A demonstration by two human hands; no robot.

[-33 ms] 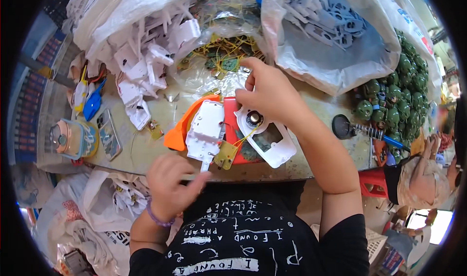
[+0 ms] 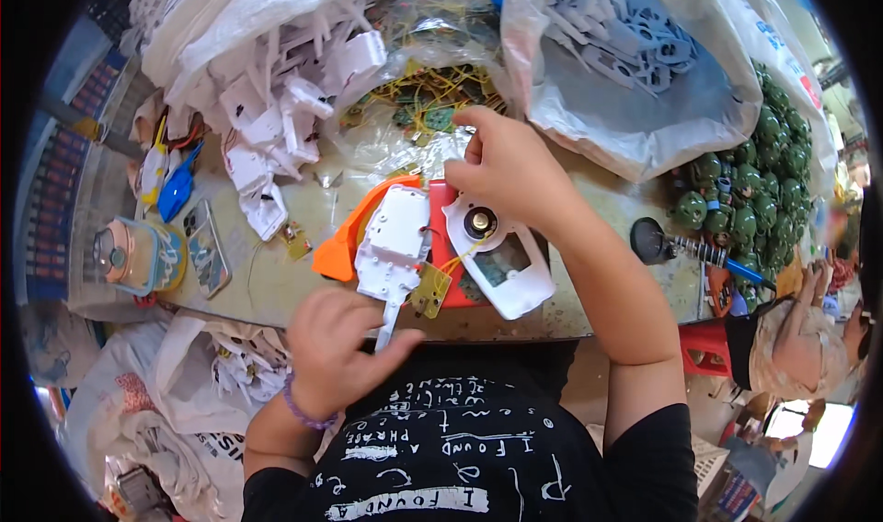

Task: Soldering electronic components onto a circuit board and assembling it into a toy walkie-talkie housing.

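Hovering by the counter's near edge, the left hand has its thumb spread wide of loosely curled fingers, right at the handle of the white casing, and whether they touch I can't tell! Up toward the middle, the right hand shows finger and thumb parted above the white shell with its round speaker, any grip impossible to call from here. Between casing and shell, near that same edge, sits a wired circuit board, orange piece to the casing's left!
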